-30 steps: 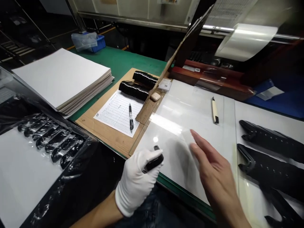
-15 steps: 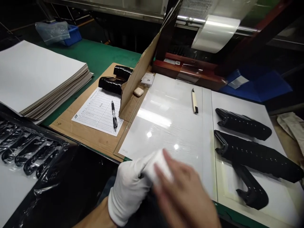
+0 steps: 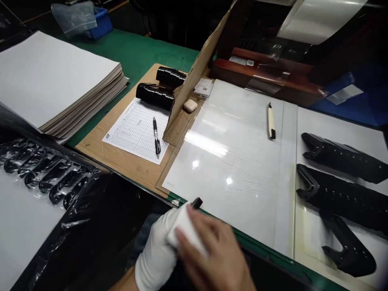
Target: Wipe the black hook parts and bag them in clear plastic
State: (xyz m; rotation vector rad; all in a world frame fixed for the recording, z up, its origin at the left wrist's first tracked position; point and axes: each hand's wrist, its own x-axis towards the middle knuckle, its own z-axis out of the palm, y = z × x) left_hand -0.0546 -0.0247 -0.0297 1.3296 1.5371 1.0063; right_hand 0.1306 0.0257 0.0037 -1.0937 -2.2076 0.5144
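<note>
My left hand [image 3: 159, 250], in a white glove, is closed around a small black part [image 3: 197, 203] whose dark tip sticks out past the fingers. Most of that part is covered by the hands. My bare right hand [image 3: 214, 246], blurred by motion, grips a folded white cloth [image 3: 188, 230] and presses it over the part. Both hands meet just in front of the table's near edge. On the white sheet to the right lie black curved brackets, among them a single hooked piece [image 3: 348, 250] and a long nested stack [image 3: 342, 194].
A craft knife [image 3: 271, 121] rests on the glass-topped white sheet [image 3: 236, 149]. Left of an upright cardboard divider [image 3: 194, 68] are a pen [image 3: 156, 137], a printed form [image 3: 133, 133] and black stacked parts [image 3: 154, 95]. A thick paper stack [image 3: 60, 76] and plastic-wrapped black pieces [image 3: 45, 173] are farther left.
The view has swung right and down. My hands have shifted left and lower against the table, and the dark tip of the black part now shows beyond the cloth.
</note>
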